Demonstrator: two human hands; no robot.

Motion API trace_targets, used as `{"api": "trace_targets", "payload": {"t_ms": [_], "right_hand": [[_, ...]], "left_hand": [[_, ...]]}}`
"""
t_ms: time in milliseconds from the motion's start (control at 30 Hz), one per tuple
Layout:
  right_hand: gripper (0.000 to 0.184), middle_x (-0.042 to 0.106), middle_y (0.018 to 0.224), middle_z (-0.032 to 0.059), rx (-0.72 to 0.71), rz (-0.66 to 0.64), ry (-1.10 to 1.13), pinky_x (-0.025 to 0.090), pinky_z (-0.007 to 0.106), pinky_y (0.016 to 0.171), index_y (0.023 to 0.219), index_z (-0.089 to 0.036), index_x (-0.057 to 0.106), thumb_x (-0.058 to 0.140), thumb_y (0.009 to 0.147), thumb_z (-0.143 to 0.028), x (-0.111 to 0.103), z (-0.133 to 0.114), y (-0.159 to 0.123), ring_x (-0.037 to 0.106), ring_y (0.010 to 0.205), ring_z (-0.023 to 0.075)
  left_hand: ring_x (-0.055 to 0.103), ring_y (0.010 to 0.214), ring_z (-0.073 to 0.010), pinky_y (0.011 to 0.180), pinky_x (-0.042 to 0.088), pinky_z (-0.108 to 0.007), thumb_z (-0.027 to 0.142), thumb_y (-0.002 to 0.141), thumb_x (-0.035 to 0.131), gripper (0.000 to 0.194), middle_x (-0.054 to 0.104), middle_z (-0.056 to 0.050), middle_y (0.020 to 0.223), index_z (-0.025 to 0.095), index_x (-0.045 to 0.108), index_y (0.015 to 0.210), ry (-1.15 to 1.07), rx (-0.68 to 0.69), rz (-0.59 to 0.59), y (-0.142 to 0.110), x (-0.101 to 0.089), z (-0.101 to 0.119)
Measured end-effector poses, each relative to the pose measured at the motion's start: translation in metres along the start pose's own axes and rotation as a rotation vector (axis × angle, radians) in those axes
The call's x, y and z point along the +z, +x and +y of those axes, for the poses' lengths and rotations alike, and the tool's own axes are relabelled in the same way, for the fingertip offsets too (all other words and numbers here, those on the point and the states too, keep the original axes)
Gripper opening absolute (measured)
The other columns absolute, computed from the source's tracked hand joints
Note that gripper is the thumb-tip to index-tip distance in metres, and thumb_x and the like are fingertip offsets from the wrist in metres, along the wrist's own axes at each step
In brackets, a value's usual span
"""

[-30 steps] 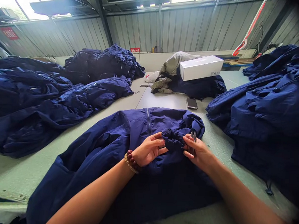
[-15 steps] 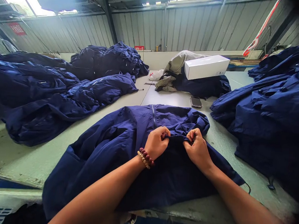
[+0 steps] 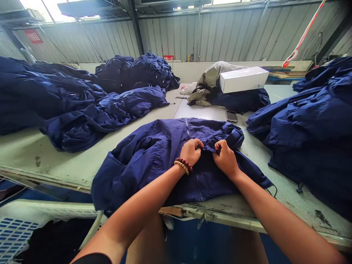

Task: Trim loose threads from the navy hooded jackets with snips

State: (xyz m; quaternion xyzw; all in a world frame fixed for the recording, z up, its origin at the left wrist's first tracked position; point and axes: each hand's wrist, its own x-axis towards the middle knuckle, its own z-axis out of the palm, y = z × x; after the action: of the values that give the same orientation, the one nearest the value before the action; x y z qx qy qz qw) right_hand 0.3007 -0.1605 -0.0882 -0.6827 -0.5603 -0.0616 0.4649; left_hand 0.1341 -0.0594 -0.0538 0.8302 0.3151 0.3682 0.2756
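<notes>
Starting at the left, heaped navy jackets (image 3: 78,108) lie along the table (image 3: 32,153), and a pale perforated plastic crate (image 3: 8,233) sits below its near edge. Nearer the middle, a single navy jacket (image 3: 146,154) lies spread and rumpled, its near left part drooping over the table's edge. The left hand (image 3: 191,152), with a bead bracelet (image 3: 182,166) at the wrist, closes its fingers on a fold of that jacket. The right hand (image 3: 225,159) pinches the same gathered edge close beside it; whether anything else sits inside that curled grip cannot be told. Beyond them lie a phone (image 3: 232,116) and a white box (image 3: 244,79), and a large jacket pile (image 3: 310,130) fills the right. The overhanging cloth is the main risk: its weight could drag the jacket off into the crate. A hard pull could also slip the fold from the fingers, or catch the loose cord (image 3: 274,190) at the jacket's right side.
</notes>
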Motion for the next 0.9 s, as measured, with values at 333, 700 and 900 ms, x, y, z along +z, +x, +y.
{"api": "trace_targets", "payload": {"t_ms": [333,700,900], "right_hand": [[0.026,0.059,0.084,0.0017,-0.018,-0.198,-0.020,0.040,0.034,0.069,0.095,-0.027,0.041,0.063,0.086,-0.037,-0.004,-0.001,-0.006,0.055,0.070,0.0220],[0.051,0.061,0.076,-0.0001,-0.093,-0.227,0.042,0.041,0.031,0.066,0.091,-0.026,0.044,0.061,0.098,-0.074,-0.007,-0.063,-0.020,0.059,0.064,0.0190],[0.029,0.069,0.081,0.0017,-0.155,-0.461,-0.014,0.034,0.031,0.063,0.096,-0.026,0.049,0.063,0.102,-0.051,0.026,-0.103,-0.030,0.064,0.066,0.0211]], "left_hand": [[0.070,0.109,-0.0209,0.102,0.054,-0.037,0.014,0.100,0.067,0.015,0.077,-0.005,0.109,0.024,0.076,0.106,-0.145,0.162,-0.009,-0.139,-0.080,0.056],[0.062,0.135,-0.0331,0.118,0.049,-0.054,0.025,0.107,0.056,0.037,0.067,-0.016,0.143,0.019,0.067,0.141,0.727,0.013,0.331,-0.287,-0.230,-0.062],[0.060,0.138,-0.0373,0.121,0.047,-0.055,0.040,0.104,0.054,0.045,0.066,-0.018,0.146,0.018,0.071,0.139,0.783,-0.069,0.207,-0.268,-0.249,-0.095]]}}
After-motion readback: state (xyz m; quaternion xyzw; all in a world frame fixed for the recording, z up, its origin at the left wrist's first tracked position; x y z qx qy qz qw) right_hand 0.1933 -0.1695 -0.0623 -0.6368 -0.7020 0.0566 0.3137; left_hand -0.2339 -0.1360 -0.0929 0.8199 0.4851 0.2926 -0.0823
